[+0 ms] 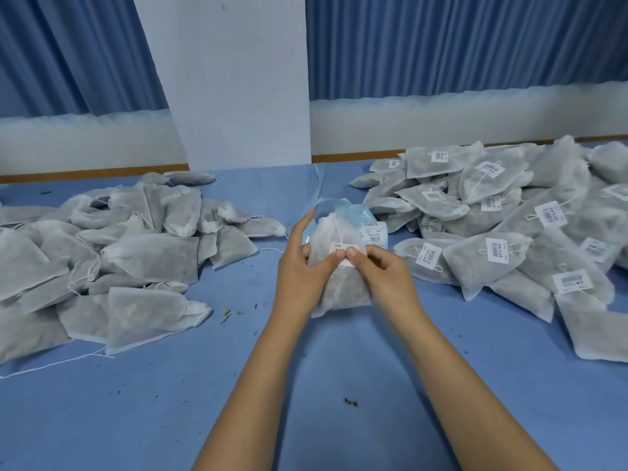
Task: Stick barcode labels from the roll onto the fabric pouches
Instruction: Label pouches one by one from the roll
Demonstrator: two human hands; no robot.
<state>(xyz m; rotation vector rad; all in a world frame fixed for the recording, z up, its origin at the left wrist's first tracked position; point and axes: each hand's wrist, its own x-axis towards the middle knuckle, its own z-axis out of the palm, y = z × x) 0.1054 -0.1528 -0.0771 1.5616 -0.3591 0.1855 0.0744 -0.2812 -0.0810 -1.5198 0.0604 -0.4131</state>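
Both hands hold one pouch (343,290) just above the middle of the tabletop (170,402). The left hand (299,266) grips its left edge with the forefinger raised, and the right hand (384,270) pinches its right edge. Both thumbs press the label (343,249) near the top.

The pouch looks light, soft and limp, with loose dry filling that probably shifts, so it is best held by the edges with fingers behind the label. The thin label likely creases easily.

The roll (360,219) lies just behind the pouch. A plain pile (119,260) sits toward the left edge and a labelled pile (509,232) toward the right.

The tabletop is blue cloth with dark bits (350,402). Blue curtains (441,45) and a white pillar (238,79) stand behind.
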